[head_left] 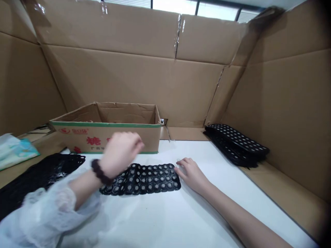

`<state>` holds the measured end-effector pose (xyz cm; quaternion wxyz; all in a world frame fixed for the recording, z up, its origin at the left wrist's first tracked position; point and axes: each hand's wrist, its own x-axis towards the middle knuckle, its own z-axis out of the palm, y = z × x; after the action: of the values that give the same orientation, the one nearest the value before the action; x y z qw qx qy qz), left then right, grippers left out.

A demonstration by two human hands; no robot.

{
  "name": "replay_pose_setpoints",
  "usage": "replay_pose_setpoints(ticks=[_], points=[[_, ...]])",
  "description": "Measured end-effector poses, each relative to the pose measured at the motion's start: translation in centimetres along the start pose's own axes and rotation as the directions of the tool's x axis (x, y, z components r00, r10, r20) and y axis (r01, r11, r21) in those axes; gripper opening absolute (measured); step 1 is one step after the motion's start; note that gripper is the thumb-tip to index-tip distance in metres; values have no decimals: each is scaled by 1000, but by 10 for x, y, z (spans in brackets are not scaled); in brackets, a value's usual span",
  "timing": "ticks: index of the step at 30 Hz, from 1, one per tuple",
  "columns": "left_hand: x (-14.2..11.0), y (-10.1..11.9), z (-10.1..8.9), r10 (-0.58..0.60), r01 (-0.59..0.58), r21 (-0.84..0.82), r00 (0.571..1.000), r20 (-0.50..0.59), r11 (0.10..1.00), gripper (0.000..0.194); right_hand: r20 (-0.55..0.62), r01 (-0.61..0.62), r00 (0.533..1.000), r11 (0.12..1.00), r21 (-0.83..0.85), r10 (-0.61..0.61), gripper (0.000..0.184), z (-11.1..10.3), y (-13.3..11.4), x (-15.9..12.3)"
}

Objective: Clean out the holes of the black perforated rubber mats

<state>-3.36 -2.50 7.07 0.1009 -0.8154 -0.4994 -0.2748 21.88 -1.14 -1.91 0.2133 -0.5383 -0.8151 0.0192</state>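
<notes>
A black mat [150, 179] with rows of pale dots is laid on the white table [165, 220]. Its left end is partly hidden by the left wrist, and a bump is seen left of its middle. From the mat's middle, the left hand [122, 150] is seen at 11 o'clock. Its fingers are curled, but they are blurred, so it cannot be told if anything is pinched. A dark band [100, 171] is worn on that wrist. The right hand [192, 174] is placed at 3 o'clock, with its fingers loosely spread and their tips by the mat's short edge.

Room for moving is given at 6 o'clock, where the white top is stretched wide, and also at 1 o'clock. At 11 o'clock, the way is blocked by a cardboard box [150, 139] with a green rim. A black dotted stack [235, 143] is set at 2 o'clock, by the table's right edge. A black pile [36, 177] is seen at 9 o'clock.
</notes>
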Motion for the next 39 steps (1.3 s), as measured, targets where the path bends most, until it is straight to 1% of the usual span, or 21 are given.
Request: replay_pose_setpoints(ticks=[3, 5, 7, 9, 12, 14, 17, 19, 20, 22, 23, 24, 26, 27, 28, 31, 33, 36, 37, 39], points=[[-14, 20, 43, 72, -82, 54, 984, 165, 995, 29, 3, -58, 998, 994, -95, 58, 37, 2, 0, -1], [-25, 29, 68, 90, -103, 46, 970, 225, 994, 33, 20, -117, 992, 983, -140, 121, 44, 3, 0, -1], [-33, 34, 83, 91, -99, 15, 959, 267, 995, 37, 86, -151, 983, 979, -140, 164, 45, 2, 0, 0], [-37, 34, 91, 71, -69, -16, 954, 291, 997, 39, 172, -139, 972, 983, -120, 159, 41, 1, -1, 0], [-37, 30, 94, 28, -1, -90, 955, 296, 996, 37, 244, -90, 964, 992, -83, 108, 40, -2, -3, 1], [-34, 26, 95, -4, 53, -161, 958, 286, 986, 32, 231, -90, 969, 996, -9, 90, 41, -3, -2, 1], [-29, 22, 97, -52, 139, -284, 954, 295, 949, 24, 125, -121, 987, 982, 146, 103, 39, 0, -1, 4], [-26, 20, 98, -78, 205, -393, 945, 316, 896, 22, 41, -114, 993, 966, 231, 107, 32, 3, -1, 8], [-26, 19, 98, -86, 239, -457, 940, 330, 857, 25, 7, -100, 995, 957, 273, 102, 28, 5, -2, 10], [-25, 18, 98, -87, 290, -575, 931, 354, 765, 32, -25, -71, 996, 921, 382, 87, 24, 5, -5, 14], [-25, 18, 97, -78, 304, -611, 926, 369, 731, 35, -17, -62, 997, 889, 453, 78, 26, 5, -6, 14], [-25, 17, 97, -69, 314, -626, 921, 383, 714, 35, 3, -56, 998, 849, 525, 64, 30, 3, -8, 14], [-25, 16, 96, -69, 322, -616, 915, 398, 719, 30, 40, -34, 999, 774, 633, 12, 37, -2, -12, 12], [-24, 16, 96, -69, 322, -609, 913, 402, 725, 27, 45, -12, 999, 757, 653, -23, 37, -4, -15, 10], [-24, 15, 96, -61, 319, -611, 913, 404, 724, 25, 41, 20, 997, 759, 650, -61, 33, -6, -17, 8], [-21, 14, 96, -1, 296, -660, 913, 408, 691, 22, 19, 99, 991, 811, 577, -135, 25, -9, -24, 2], [-19, 13, 95, 47, 291, -693, 904, 425, 660, 19, -3, 115, 991, 833, 541, -134, 27, -8, -27, 1], [-17, 12, 93, 82, 308, -719, 888, 451, 624, 15, -26, 105, 994, 839, 534, -108, 27, -4, -27, 0], [-17, 12, 92, 82, 313, -725, 888, 452, 614, 16, -29, 99, 995, 837, 538, -99, 27, -2, -27, 0], [-17, 14, 89, 64, 310, -750, 904, 423, 584, 21, -35, 91, 996, 836, 541, -86, 26, -1, -27, -1]])
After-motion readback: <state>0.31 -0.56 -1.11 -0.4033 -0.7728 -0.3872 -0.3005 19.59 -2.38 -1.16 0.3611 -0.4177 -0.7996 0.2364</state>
